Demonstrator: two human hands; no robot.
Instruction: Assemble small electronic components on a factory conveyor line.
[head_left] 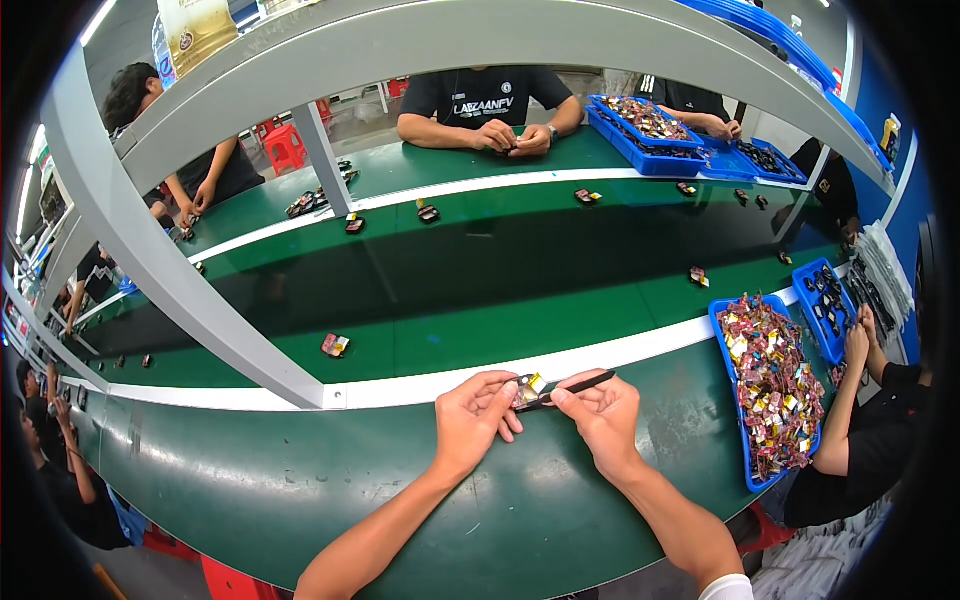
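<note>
Near the front of the green bench, my left hand pinches a small electronic assembly with a yellow patch between thumb and fingers. Just beside it, my right hand is closed round a slim black pen-shaped tool. The tool's lower end lies against the assembly; whether it has one tip or two I cannot make out. My fingers cover part of the assembly. Both hands are close together over the bench, near the white rail.
Past the rail, a dark conveyor belt carries scattered small assemblies, one at the near left. To my right stands a blue tray heaped with assemblies, and a smaller blue tray. A grey frame post rises at left. Co-workers sit around.
</note>
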